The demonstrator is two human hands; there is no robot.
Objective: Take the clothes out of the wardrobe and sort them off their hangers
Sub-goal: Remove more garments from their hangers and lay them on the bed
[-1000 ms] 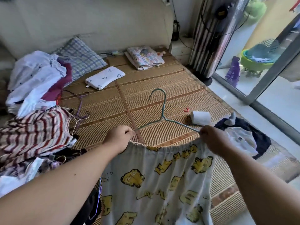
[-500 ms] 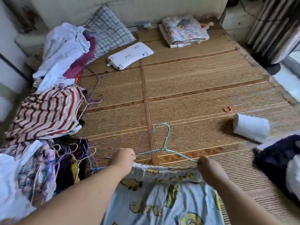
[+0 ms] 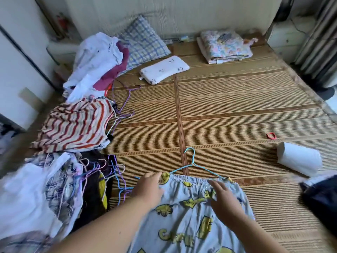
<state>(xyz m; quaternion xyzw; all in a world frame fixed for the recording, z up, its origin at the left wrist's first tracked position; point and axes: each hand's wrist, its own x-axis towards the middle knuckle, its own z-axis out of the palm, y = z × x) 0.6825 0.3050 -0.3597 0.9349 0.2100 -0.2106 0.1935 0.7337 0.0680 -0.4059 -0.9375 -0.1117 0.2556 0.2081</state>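
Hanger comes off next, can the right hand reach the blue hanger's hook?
Probably yes: the right hand rests on the pants beside the blue hanger, and its hook lies bare on the mat.

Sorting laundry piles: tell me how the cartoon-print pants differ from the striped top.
The cartoon-print pants are pale blue with yellow figures; the striped top is cream with red and brown stripes. The pants lie spread flat under the left hand and right hand; the top lies bunched, untouched. Both lie on the woven mat.
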